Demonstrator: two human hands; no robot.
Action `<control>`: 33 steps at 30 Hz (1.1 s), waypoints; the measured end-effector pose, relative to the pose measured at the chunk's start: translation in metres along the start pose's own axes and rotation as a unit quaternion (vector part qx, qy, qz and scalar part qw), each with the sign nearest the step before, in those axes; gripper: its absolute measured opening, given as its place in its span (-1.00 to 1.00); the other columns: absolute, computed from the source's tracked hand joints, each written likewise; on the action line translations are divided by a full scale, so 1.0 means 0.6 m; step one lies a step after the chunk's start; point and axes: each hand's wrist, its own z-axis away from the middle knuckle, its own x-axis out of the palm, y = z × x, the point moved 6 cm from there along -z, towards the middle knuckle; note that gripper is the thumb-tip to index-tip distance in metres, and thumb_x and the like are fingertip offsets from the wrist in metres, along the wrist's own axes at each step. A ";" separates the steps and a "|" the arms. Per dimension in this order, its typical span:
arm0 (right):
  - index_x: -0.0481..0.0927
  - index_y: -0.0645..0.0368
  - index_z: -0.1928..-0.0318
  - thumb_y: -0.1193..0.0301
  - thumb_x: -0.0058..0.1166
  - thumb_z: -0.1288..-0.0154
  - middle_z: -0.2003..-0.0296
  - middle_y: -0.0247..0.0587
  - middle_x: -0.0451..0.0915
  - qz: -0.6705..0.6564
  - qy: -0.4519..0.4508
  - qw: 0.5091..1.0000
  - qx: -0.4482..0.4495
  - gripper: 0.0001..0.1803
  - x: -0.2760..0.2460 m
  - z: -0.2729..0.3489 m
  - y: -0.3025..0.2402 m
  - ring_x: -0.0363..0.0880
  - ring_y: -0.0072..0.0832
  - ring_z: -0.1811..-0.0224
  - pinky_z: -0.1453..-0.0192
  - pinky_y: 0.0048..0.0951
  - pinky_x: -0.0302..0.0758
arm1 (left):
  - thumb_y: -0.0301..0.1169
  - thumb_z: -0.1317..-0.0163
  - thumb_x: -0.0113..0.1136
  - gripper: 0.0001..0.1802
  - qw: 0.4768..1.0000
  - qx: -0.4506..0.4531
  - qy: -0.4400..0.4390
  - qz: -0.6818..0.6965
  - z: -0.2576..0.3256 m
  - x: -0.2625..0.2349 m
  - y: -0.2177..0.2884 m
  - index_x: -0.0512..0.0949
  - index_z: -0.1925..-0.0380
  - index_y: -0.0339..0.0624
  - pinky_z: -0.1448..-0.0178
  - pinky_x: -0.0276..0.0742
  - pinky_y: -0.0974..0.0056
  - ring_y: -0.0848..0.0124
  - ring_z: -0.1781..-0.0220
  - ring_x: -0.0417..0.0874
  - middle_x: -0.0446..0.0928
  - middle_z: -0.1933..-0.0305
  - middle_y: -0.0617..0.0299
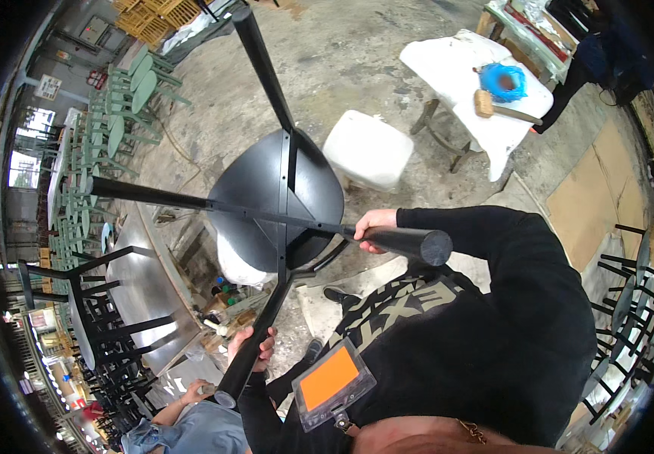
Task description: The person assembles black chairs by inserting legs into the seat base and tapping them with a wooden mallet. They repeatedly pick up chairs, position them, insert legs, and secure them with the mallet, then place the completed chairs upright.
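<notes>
A black chair (pixel 240 181) is held upside down in front of me, its round seat underside and crossed metal braces facing up. My left hand (pixel 255 348) is wrapped round one thick leg near the lower edge of the view. Another leg, pointing to the right, is gripped by my right hand (pixel 376 229) close to the seat. The two remaining legs stick out free, one to the far side and one to the left. Part of a curved bar shows beside the seat near my right hand. Beneath the seat, a white padded surface (pixel 240 261) is partly hidden.
A white-covered stool (pixel 368 147) stands beyond the chair. Farther right, a white-draped table (pixel 448 72) bears a mallet (pixel 484 104) and a blue coil (pixel 503 82). Green chairs (pixel 115 132) line the left, near a metal-topped table (pixel 145 280). A co-worker's hand (pixel 197 391) shows lower left.
</notes>
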 end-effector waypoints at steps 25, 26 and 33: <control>0.37 0.30 0.40 0.37 0.00 -0.12 0.56 -0.17 0.49 -0.183 0.075 0.980 0.011 -0.78 -0.547 0.169 -0.030 0.52 -0.49 0.61 0.53 -0.50 0.59 | -0.34 -0.24 0.09 -0.37 0.995 -0.074 -0.042 -0.056 -0.590 0.197 -0.194 0.15 -0.22 -0.43 0.36 0.42 0.36 0.39 0.40 0.44 0.44 0.20 -0.01; 0.37 0.29 0.39 0.35 -0.01 -0.12 0.54 -0.16 0.50 -0.180 0.093 0.979 -0.006 -0.77 -0.557 0.162 -0.029 0.53 -0.48 0.61 0.53 -0.49 0.59 | -0.33 -0.24 0.09 -0.39 0.995 -0.082 -0.045 -0.033 -0.596 0.195 -0.189 0.16 -0.21 -0.42 0.36 0.43 0.35 0.39 0.40 0.44 0.44 0.21 -0.02; 0.36 0.43 0.15 0.17 -0.08 -0.20 0.33 0.07 0.57 -0.295 0.088 0.945 -0.110 -0.52 -0.538 0.186 -0.024 0.58 -0.41 0.51 0.43 -0.45 0.62 | -0.32 -0.23 0.04 -0.56 0.992 -0.118 -0.019 -0.038 -0.604 0.188 -0.184 0.27 0.01 -0.43 0.35 0.49 0.32 0.34 0.44 0.49 0.48 0.28 -0.01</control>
